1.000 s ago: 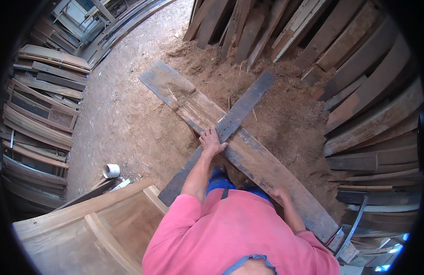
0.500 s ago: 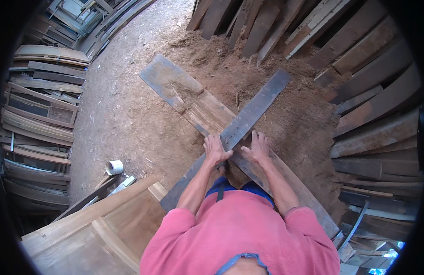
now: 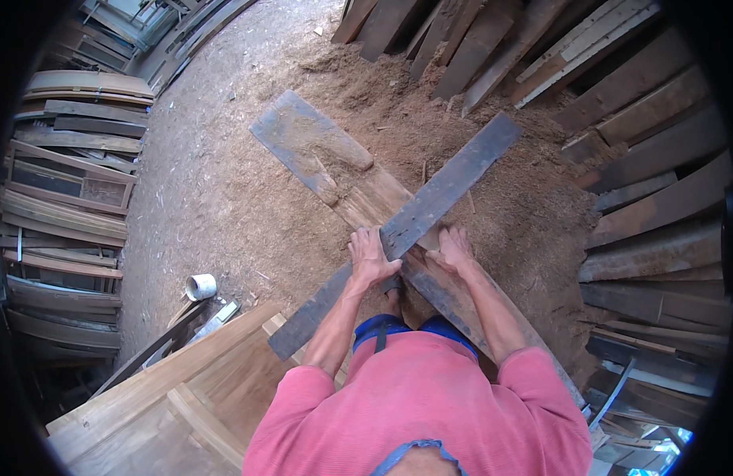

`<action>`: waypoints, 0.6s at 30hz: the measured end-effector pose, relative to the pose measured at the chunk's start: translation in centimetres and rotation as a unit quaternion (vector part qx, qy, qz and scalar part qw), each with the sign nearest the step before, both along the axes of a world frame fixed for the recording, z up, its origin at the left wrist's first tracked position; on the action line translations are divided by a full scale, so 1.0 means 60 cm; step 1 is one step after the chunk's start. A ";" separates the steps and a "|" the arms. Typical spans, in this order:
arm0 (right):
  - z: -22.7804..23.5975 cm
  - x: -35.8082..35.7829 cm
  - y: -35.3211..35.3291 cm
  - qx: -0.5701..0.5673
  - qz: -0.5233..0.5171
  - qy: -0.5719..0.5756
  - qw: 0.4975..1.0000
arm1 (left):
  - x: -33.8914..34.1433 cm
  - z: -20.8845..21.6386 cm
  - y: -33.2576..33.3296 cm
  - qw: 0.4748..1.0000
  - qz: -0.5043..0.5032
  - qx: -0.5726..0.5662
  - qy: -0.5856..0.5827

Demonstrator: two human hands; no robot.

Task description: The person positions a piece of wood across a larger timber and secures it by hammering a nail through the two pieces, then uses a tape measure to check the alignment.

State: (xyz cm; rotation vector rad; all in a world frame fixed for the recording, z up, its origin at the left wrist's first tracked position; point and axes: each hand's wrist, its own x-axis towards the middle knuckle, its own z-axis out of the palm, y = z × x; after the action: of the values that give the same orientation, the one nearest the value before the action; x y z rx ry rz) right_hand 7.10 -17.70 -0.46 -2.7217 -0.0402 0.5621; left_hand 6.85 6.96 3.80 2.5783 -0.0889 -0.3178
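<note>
A dark, narrow plank [image 3: 458, 182] lies slantwise across a wider, worn board [image 3: 311, 143], the two forming a cross in front of me. My left hand [image 3: 371, 258] straddles the dark plank near the crossing, fingers along its left edge and thumb on its other side. On the wide board, just right of the crossing, rests my right hand [image 3: 455, 252]. Its thumb points toward the dark plank's edge, apart from the fingers, and I see nothing held in it. Sawdust and shavings cover the far part of the wide board. One bare foot shows below the crossing.
Shavings [image 3: 509, 206] are heaped beyond the boards. Many planks [image 3: 660, 238] lean along the right side, with stacked boards and frames [image 3: 65, 214] at the left. A panelled wooden door [image 3: 168, 397] lies at lower left, near a white bucket [image 3: 201, 287].
My right hand's fingers have drawn in and lie lower on the wide board. The dark plank's near end has swung slightly outward to the left. The whole view has shifted a little.
</note>
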 end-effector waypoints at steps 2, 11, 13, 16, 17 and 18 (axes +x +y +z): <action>-0.007 0.008 -0.007 -0.003 0.004 0.037 0.999 | 0.007 -0.005 -0.005 1.000 0.000 0.002 -0.002; 0.014 -0.013 0.053 -0.028 -0.041 -0.088 0.995 | 0.027 -0.011 -0.003 1.000 0.006 -0.010 0.009; 0.008 -0.007 0.052 -0.015 -0.052 -0.068 0.996 | 0.031 -0.009 -0.001 1.000 0.004 -0.018 0.017; -0.016 0.031 0.076 -0.002 -0.063 -0.042 0.997 | 0.031 -0.008 0.010 1.000 0.019 -0.013 0.014; -0.034 0.044 0.077 -0.008 -0.071 -0.036 0.997 | 0.035 -0.008 0.003 1.000 0.015 -0.014 0.013; -0.051 0.057 0.075 -0.010 -0.075 -0.037 0.996 | 0.041 -0.009 -0.003 1.000 0.011 -0.014 0.009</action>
State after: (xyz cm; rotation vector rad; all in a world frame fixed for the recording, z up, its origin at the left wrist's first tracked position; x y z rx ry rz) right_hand 10.49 -13.19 -3.53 -2.7353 0.1515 0.4216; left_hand 9.30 6.75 3.26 2.5459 -0.0575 -0.3289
